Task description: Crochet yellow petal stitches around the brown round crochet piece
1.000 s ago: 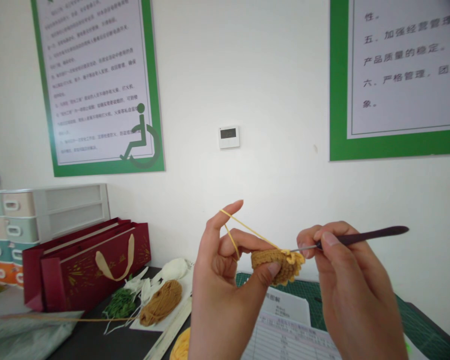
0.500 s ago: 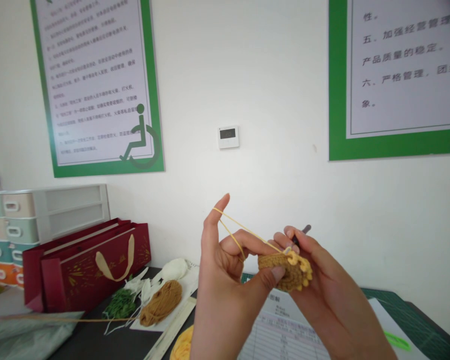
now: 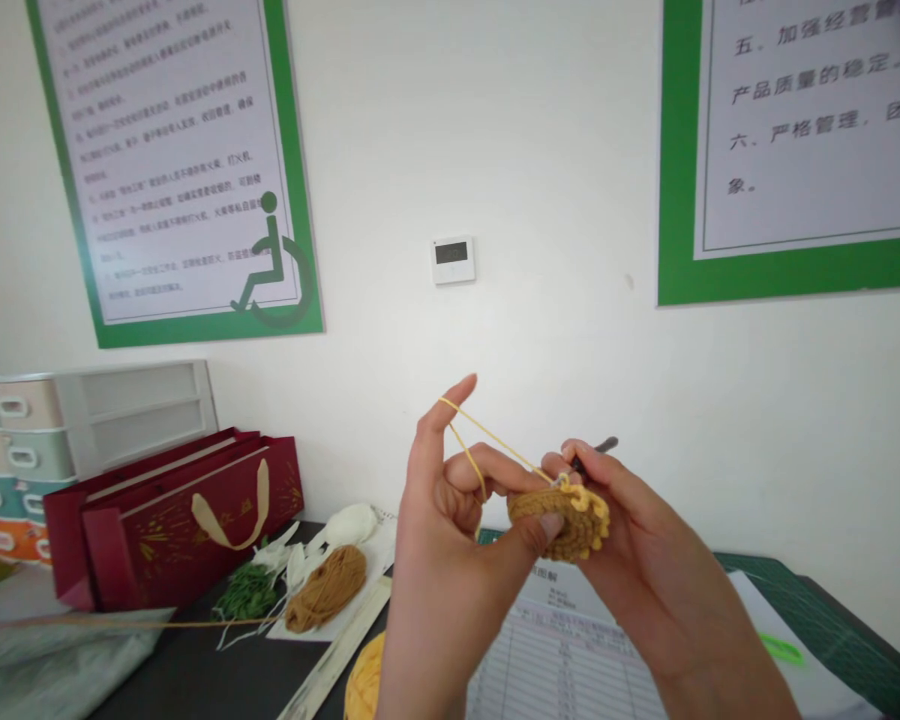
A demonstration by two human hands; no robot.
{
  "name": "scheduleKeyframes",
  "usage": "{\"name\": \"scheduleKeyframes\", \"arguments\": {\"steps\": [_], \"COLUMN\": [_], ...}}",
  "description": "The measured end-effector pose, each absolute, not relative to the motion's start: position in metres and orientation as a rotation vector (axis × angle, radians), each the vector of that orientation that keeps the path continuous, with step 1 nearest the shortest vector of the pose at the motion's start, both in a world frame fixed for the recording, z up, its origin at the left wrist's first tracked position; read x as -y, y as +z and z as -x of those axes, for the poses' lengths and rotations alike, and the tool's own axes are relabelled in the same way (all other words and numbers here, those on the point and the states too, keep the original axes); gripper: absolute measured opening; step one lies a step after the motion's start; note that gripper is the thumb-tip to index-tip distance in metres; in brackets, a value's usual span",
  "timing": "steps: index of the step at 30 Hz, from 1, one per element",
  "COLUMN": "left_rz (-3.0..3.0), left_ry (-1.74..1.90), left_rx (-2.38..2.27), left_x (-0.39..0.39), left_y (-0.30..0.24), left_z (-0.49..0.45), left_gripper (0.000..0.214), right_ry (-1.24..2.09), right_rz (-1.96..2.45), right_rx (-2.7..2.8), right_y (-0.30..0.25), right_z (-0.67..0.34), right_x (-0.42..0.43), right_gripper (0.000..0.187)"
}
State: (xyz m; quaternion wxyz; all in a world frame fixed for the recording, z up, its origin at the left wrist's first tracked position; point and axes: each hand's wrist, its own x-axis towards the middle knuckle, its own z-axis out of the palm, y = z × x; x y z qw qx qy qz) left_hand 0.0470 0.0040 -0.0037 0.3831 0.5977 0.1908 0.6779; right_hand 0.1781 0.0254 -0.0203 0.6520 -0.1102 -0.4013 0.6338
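My left hand (image 3: 450, 540) pinches a round brown crochet piece (image 3: 574, 530) between thumb and fingers. Yellow loops edge the piece on its right side. From there a strand of yellow yarn (image 3: 495, 437) runs up over my raised left index finger and back down into the palm. My right hand (image 3: 637, 530) grips a crochet hook (image 3: 606, 444) with a dark handle, its tip close to the yellow loops at the top edge. The right fingers partly hide the hook.
On the dark table lie a brown yarn skein (image 3: 326, 588), green yarn (image 3: 246, 592), a white yarn ball (image 3: 350, 524), a yellow ball (image 3: 365, 680), a ruler (image 3: 337, 655) and a printed sheet (image 3: 562, 650). A red gift bag (image 3: 172, 520) stands left, beside plastic drawers (image 3: 34, 455). A green cutting mat (image 3: 817, 610) lies right.
The view has shifted slightly. Both hands hold the crochet piece and hook as before; the hook's handle has tipped lower, and the left index finger leans a little more to the right.
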Motion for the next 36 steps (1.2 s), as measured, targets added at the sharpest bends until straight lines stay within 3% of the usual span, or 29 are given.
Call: {"name": "scheduleKeyframes", "arguments": {"steps": [8, 23, 26, 29, 30, 36], "left_rz": [-1.605, -1.535, -1.462, -1.216, -1.127, -1.213], "left_ry": [1.819, 1.742, 1.677, 1.742, 1.776, 1.679], "left_rx": [-0.416, -0.367, -0.270, -0.181, -0.177, -0.130], "left_x": [-0.015, -0.018, -0.020, -0.027, -0.031, -0.053], "left_y": [-0.008, -0.010, -0.009, -0.008, -0.007, -0.005], "left_z": [-0.046, -0.050, -0.048, -0.043, -0.040, -0.025], "left_gripper": [0.133, 0.127, 0.103, 0.027, 0.013, 0.034], "right_ry": [1.110, 0.885, 0.929, 0.975, 0.987, 1.011], "right_rz": [0.361, 0.195, 0.219, 0.222, 0.227, 0.272], "right_rx": [1.178, 1.186, 1.171, 1.162, 1.159, 1.105], "right_y": [-0.019, -0.026, -0.026, -0.025, -0.025, -0.024], "right_z": [-0.191, -0.184, -0.189, -0.193, -0.194, -0.199], "right_x": [-0.028, -0.040, -0.043, -0.044, -0.044, -0.043], "right_gripper": [0.018, 0.013, 0.013, 0.014, 0.014, 0.018]}}
